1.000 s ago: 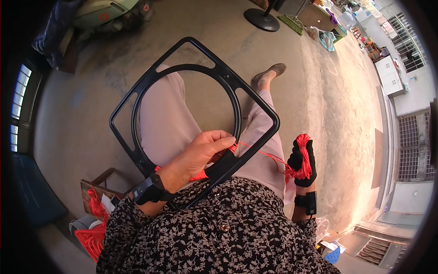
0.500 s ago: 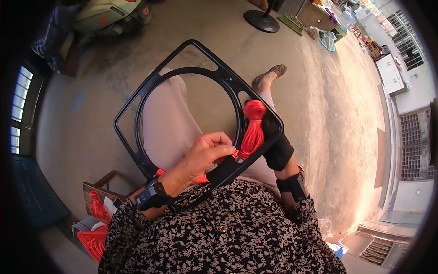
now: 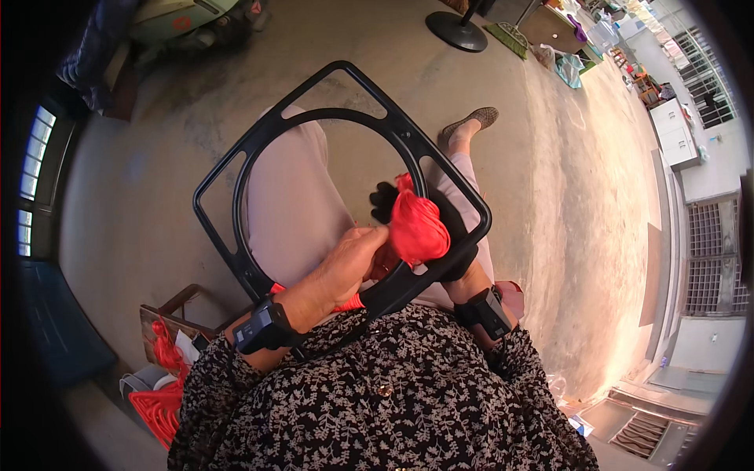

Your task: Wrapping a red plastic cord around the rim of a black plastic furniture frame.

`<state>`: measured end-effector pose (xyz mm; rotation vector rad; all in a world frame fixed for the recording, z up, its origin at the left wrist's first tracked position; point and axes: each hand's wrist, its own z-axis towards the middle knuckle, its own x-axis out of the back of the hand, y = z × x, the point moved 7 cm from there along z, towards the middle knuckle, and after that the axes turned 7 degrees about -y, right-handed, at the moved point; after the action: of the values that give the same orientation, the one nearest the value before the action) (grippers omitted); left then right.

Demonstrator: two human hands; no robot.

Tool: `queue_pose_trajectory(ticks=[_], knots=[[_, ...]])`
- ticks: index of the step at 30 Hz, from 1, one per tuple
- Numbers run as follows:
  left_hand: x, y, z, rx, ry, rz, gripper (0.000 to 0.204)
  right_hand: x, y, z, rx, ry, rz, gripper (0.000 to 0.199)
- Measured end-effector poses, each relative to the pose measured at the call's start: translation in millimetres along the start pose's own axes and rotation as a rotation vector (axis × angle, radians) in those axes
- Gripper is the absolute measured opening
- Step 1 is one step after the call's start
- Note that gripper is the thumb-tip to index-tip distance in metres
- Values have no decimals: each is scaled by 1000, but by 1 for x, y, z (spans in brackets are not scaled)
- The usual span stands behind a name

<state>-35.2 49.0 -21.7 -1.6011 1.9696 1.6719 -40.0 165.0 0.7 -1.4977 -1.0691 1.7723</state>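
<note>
Across my lap lies a black squarish frame (image 3: pixel 271 125) with a round opening. Red cord (image 3: pixel 351 301) is wound around its near lower side. A looped bundle of red cord (image 3: pixel 420 228) sits at the ring's right side, somewhat blurred. My right hand (image 3: pixel 448 208), in a black glove, is closed around this bundle, with dark fingertips showing inside the ring. My bare left hand (image 3: pixel 351 255) is closed at the ring's lower right, its thumb and finger pinching red cord beside the bundle. The bundle partly hides both hands' fingers.
Beside me at the lower left, more red cord (image 3: pixel 163 345) lies on a small wooden stand (image 3: pixel 149 322), above a red item (image 3: pixel 153 408). A round black base (image 3: pixel 457 33) and a green broom (image 3: pixel 509 39) stand ahead. A scooter (image 3: pixel 184 20) is at the far left.
The red cord bundle has moved left and swung across the ring's right side with my gloved right hand. My left hand stays near the same place, and the frame has shifted slightly.
</note>
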Motion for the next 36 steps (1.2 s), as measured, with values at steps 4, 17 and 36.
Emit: queue_pose_trajectory(ticks=[4, 17, 36], knots=[[-8, -8, 7, 48, -145, -80, 24, 94, 10, 10, 96, 264, 40, 27], [-6, 0, 0, 58, -89, -31, 19, 86, -32, -132, -94, 511, 357, 38], [-12, 11, -9, -48, -14, 183, 17, 26, -36, 6, 141, -165, -872, 34]])
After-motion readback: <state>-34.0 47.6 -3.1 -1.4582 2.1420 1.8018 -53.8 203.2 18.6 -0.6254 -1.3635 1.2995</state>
